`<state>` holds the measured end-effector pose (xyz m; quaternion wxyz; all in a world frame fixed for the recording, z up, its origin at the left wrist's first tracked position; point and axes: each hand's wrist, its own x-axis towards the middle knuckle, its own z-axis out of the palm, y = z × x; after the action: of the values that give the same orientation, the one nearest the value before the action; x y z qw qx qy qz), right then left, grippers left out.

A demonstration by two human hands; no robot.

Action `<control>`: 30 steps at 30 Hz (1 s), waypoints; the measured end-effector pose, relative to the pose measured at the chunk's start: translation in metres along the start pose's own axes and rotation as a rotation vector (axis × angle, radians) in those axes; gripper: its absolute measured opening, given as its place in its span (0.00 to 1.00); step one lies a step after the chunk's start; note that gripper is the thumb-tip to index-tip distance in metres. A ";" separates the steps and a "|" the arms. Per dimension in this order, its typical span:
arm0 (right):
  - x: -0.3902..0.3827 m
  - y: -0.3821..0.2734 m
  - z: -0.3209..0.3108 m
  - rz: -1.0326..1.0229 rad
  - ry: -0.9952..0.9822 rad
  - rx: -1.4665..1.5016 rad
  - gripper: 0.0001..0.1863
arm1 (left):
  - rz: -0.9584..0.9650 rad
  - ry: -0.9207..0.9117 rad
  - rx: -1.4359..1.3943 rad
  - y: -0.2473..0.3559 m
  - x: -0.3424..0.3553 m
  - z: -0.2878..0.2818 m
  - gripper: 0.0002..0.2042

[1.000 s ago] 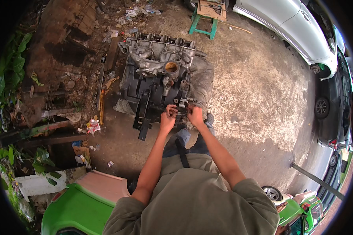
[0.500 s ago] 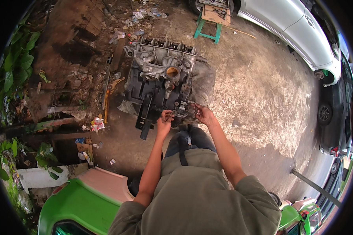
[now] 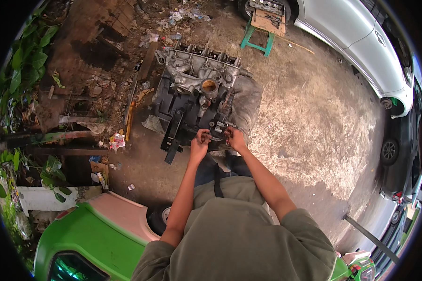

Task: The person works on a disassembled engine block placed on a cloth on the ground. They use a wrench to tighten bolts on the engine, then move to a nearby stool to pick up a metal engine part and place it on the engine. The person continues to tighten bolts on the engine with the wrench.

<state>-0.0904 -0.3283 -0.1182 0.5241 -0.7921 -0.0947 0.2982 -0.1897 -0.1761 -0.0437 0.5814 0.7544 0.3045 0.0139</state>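
A dismantled car engine [image 3: 194,100] stands in front of me, with a bare grey cylinder head at its far side. A pale cast intake manifold [image 3: 183,79] and a round throttle opening [image 3: 209,86] sit on top. My left hand [image 3: 200,142] is at the near edge, fingers curled; what lies in them is too small to make out. Just right of it, my right hand [image 3: 236,139] has its fingers closed beside a small metal fitting [image 3: 219,126], with the fingertips' hold hidden. A black bracket [image 3: 173,136] leans at the engine's near left.
Grey sheeting [image 3: 248,96] lies under and beside the engine. A green stool [image 3: 258,41] bears a board with metal parts. A silver car [image 3: 344,28] is parked at the far right, a green vehicle [image 3: 86,239] at the near left. Litter [image 3: 117,141] and planks lie left.
My right hand has moved left and slightly down, nearer my left hand. The left hand has shifted slightly to the right. The whole view has tilted a little.
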 end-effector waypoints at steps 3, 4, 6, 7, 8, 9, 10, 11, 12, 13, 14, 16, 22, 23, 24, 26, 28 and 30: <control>0.002 0.003 0.003 -0.063 0.043 -0.058 0.07 | 0.020 -0.025 0.004 0.001 0.006 -0.002 0.12; 0.001 0.004 0.004 -0.040 0.070 -0.042 0.08 | 0.009 -0.035 -0.007 0.000 0.007 -0.002 0.12; -0.003 0.007 0.008 -0.147 0.124 -0.020 0.10 | 0.088 -0.031 -0.005 -0.002 0.010 -0.001 0.12; -0.004 0.007 0.010 -0.108 0.125 0.007 0.11 | 0.089 -0.029 -0.004 -0.003 0.012 -0.001 0.12; -0.003 0.008 0.009 -0.120 0.113 -0.005 0.15 | 0.122 -0.035 0.033 -0.004 0.013 0.000 0.12; -0.003 0.008 0.009 -0.051 0.070 -0.009 0.19 | 0.127 -0.039 0.072 -0.004 0.014 0.002 0.12; -0.002 0.007 0.009 0.030 0.042 0.010 0.22 | 0.131 -0.043 0.112 -0.005 0.015 0.003 0.12; -0.001 0.007 0.009 0.001 0.025 -0.055 0.22 | 0.135 -0.059 0.150 -0.005 0.017 0.004 0.13; 0.000 0.006 0.009 -0.017 0.026 -0.100 0.22 | 0.142 -0.078 0.188 -0.006 0.018 0.004 0.13; 0.002 0.006 0.009 -0.005 0.022 -0.135 0.22 | 0.121 -0.104 0.235 -0.006 0.020 0.005 0.14; 0.003 0.005 0.008 -0.107 0.066 -0.209 0.20 | 0.144 -0.108 0.234 -0.006 0.022 0.006 0.14; 0.004 0.006 0.007 -0.194 0.109 -0.348 0.16 | 0.098 -0.141 0.258 -0.007 0.022 0.007 0.14; 0.006 0.007 0.005 -0.259 0.128 -0.352 0.18 | 0.100 -0.169 0.197 -0.013 0.018 0.011 0.16; 0.006 0.006 0.005 -0.247 0.115 -0.352 0.17 | 0.110 -0.167 0.192 -0.014 0.017 0.011 0.16; 0.005 0.004 0.005 -0.216 0.100 -0.353 0.15 | 0.120 -0.164 0.188 -0.016 0.017 0.012 0.16; 0.007 -0.001 0.003 -0.190 0.044 -0.414 0.11 | 0.138 -0.153 0.178 -0.019 0.017 0.014 0.16; 0.010 -0.007 0.001 -0.167 -0.051 -0.544 0.07 | 0.119 -0.150 0.173 -0.023 0.015 0.015 0.16; 0.021 -0.011 -0.012 0.207 -0.300 -0.023 0.10 | 0.133 -0.135 0.185 -0.025 0.015 0.016 0.16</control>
<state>-0.0649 -0.3230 -0.1128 0.4615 -0.7502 -0.0933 0.4642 -0.1824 -0.1795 -0.0761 0.5263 0.8225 0.2141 -0.0267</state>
